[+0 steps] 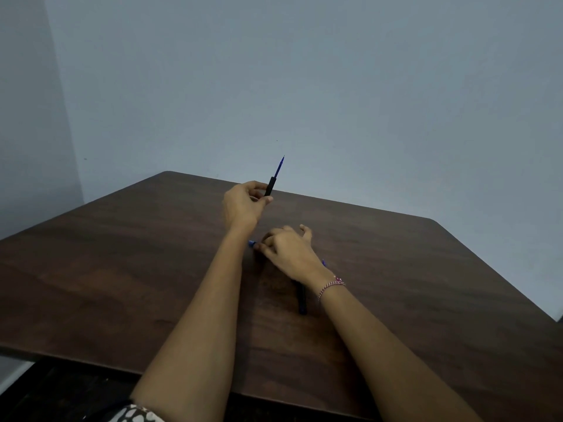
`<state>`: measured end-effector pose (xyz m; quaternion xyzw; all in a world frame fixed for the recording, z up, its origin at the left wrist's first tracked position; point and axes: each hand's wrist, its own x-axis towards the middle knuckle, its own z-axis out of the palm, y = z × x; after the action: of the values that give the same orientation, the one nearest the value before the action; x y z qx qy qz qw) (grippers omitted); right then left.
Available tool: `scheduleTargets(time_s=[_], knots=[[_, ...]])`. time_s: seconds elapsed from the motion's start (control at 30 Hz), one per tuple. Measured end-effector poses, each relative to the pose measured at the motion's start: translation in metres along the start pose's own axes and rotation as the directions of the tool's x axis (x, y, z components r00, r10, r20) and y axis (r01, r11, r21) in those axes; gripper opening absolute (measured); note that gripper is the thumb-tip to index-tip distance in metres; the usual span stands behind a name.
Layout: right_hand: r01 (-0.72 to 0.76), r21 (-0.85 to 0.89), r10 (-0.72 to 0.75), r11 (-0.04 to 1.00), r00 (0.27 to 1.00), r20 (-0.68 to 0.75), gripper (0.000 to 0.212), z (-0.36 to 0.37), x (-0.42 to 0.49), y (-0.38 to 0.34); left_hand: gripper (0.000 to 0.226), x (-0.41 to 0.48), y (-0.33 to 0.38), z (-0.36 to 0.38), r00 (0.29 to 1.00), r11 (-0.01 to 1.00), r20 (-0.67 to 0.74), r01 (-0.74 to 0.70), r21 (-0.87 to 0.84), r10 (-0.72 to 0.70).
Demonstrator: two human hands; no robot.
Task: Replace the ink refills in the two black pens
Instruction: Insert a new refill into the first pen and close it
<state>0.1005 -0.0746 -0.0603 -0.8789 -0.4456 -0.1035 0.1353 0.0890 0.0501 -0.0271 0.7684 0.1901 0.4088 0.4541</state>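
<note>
My left hand (243, 205) holds a black pen barrel (269, 186) tilted upward above the far part of the table, with a blue refill (279, 166) sticking out of its top. My right hand (289, 251) lies low on the table with its fingers closed on a small blue piece (251, 243) that shows at the fingertips. A second black pen (301, 300) lies on the table under my right wrist, partly hidden. A bit of blue (323, 262) peeks out behind the right hand.
The dark wooden table (122, 269) fills the lower view, its near edge at the bottom left and its right corner far right. A pale blue wall stands behind it.
</note>
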Motion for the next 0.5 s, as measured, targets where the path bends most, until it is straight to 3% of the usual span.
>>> scheduleTargets(time_s=[0.1,0.17,0.27,0.5], knots=[[-0.085,0.103,0.096,0.991,0.989,-0.113,0.02,-0.006,0.002,0.005,0.021,0.001,0.0,0.002,1.0,1.0,0.015,-0.003,-0.002,0.003],[-0.139,0.263,0.191,0.955,0.965,-0.181,0.013,-0.013,0.002,0.012,0.023,0.002,-0.002,0.004,1.0,1.0,0.027,-0.01,0.003,0.01],[-0.145,0.588,0.367,0.795,0.888,-0.277,0.014,-0.027,-0.001,0.026,0.024,0.003,-0.003,0.006,0.998,1.0,0.065,-0.02,0.01,0.019],[-0.038,0.927,0.679,0.373,0.692,-0.245,0.039,-0.044,-0.01,0.064,0.026,-0.004,-0.004,0.019,0.935,0.985,0.336,-0.148,0.091,0.109]])
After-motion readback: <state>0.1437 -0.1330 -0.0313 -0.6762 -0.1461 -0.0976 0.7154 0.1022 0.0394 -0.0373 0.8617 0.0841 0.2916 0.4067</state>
